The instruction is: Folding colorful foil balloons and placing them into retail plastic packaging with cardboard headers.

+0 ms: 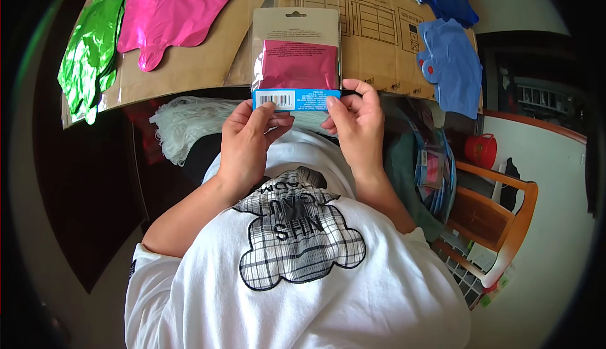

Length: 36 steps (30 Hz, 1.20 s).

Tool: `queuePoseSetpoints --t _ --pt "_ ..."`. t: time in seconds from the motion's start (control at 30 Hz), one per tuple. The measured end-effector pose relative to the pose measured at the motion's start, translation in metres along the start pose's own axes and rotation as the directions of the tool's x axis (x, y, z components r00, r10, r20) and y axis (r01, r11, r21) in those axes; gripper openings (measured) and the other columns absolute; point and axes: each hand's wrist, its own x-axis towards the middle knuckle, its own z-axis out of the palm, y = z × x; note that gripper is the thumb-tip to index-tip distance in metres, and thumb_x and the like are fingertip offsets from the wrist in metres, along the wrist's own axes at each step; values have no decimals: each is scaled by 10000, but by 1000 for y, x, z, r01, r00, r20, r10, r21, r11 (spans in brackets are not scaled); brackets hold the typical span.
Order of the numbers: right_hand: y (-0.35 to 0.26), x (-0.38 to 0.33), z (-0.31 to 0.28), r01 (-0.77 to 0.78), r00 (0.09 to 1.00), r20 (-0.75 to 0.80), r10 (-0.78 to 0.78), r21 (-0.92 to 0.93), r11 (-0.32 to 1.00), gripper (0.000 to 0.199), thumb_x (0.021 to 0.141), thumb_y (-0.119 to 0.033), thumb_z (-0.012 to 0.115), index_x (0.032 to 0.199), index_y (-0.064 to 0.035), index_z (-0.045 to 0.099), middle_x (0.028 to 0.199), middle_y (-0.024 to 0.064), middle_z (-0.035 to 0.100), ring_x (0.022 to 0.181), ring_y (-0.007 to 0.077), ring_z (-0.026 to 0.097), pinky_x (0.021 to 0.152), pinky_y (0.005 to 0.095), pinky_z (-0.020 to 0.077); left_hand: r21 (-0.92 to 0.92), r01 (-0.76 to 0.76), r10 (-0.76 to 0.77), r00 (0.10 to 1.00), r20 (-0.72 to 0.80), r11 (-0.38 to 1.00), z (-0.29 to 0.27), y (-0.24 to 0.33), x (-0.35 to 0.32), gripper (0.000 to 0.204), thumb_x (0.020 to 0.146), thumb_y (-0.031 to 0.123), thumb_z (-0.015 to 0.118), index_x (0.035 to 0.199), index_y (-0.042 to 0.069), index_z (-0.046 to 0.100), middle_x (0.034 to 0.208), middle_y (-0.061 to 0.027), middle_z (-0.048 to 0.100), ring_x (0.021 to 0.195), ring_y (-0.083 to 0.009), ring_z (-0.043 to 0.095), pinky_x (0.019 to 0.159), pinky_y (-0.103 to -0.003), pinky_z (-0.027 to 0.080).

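Left hand (243, 144) pinched the packet (300, 65) at its lower left corner; right hand (361, 121) gripped the lower right. Pink contents showed above a blue label (309, 99). Cardboard (372, 52) lay beyond, bearing pink foil (170, 8), green foil (88, 52) and a blue sheet (451, 65) near the right edge.

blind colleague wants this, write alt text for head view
Two hands grip the bottom edge of a flat packet showing magenta above a blue band. Beyond, on cardboard, a shiny green piece and pink piece lie at left, a blue piece at right.
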Motion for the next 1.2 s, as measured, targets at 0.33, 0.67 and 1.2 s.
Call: queuePoseSetpoints --t 0.33,0.67,1.2 --pt "4 5 -3 -73 993 -52 103 403 912 330 881 -10 639 1154 67 471 763 90 640 619 148 653 560 245 536 975 -157 165 969 183 -158 9 56 -1 329 782 318 774 879 25 661 787 -97 668 704 -246 655 690 -314 505" --pt "3 -1 1 -96 991 -55 124 363 927 341 858 6 656 1146 56 480 737 69 627 574 140 631 540 230 511 340 -761 92 349 932 -552 36 51 34 287 713 66 663 984 -7 606 1002 -113 605 896 -286 615 757 -368 518" --pt "0 2 -7 -72 994 -49 93 336 939 355 859 3 657 1171 78 505 684 34 595 564 106 618 521 215 494 330 -848 175 282 943 -414 64 41 56 207 697 23 706 879 26 608 871 -75 597 737 -270 606 670 -358 520"
